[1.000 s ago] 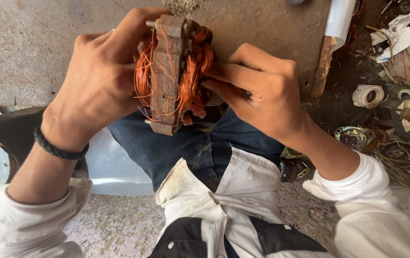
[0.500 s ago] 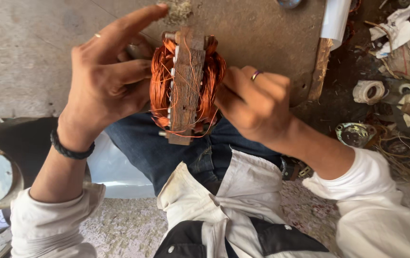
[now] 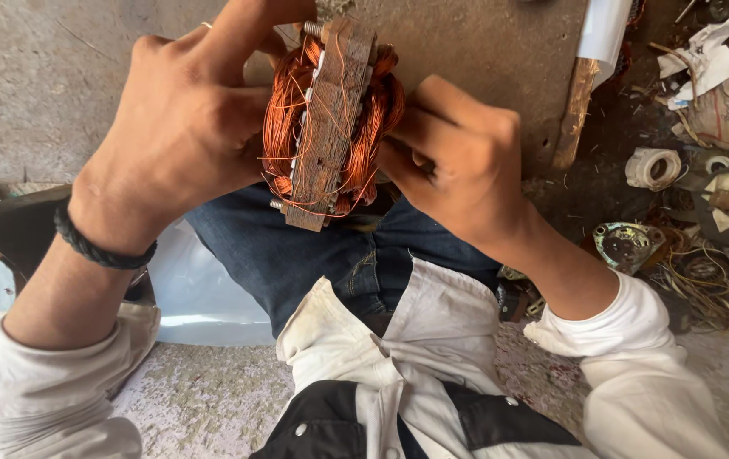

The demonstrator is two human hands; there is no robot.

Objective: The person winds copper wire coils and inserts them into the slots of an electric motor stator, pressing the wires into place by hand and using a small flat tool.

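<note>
Since half a second ago: left hand (image 3: 182, 127) turned further over, index no longer pointing out straight, now curled past the top of the stator (image 3: 330, 123); stator shifted slightly right and tilted, still edge-on to the camera.

Left hand: back toward the camera, wrist bent, forearm rising from the lower left. Fingers wrapped round the left side of the stator, tips hidden behind the copper winding (image 3: 284, 127). Closed firmly on the stator. Ring (image 3: 206, 25) on one finger, dark band (image 3: 101, 246) at the wrist, white sleeve (image 3: 33, 391) pushed back.

Right hand (image 3: 458, 161): forearm entering from the lower right, knuckles up, fingers curled inward. Fingertips pressed into the winding on the right side; whether pinching single strands or merely bracing, cannot tell. Closed against the stator in either case.

Stator: held between both hands above the lap, over blue jeans (image 3: 296, 246), near the edge of a grey slab (image 3: 59, 85). Rusty laminated core upright, bolt ends showing top and bottom, loose orange strands straying across the face.

Surroundings: wooden handle (image 3: 575, 110) leaning at the slab's right edge; white tape roll (image 3: 653, 167), round metal part (image 3: 625, 245) and tangled wire (image 3: 721, 289) on the ground at right, well apart from the hands.
</note>
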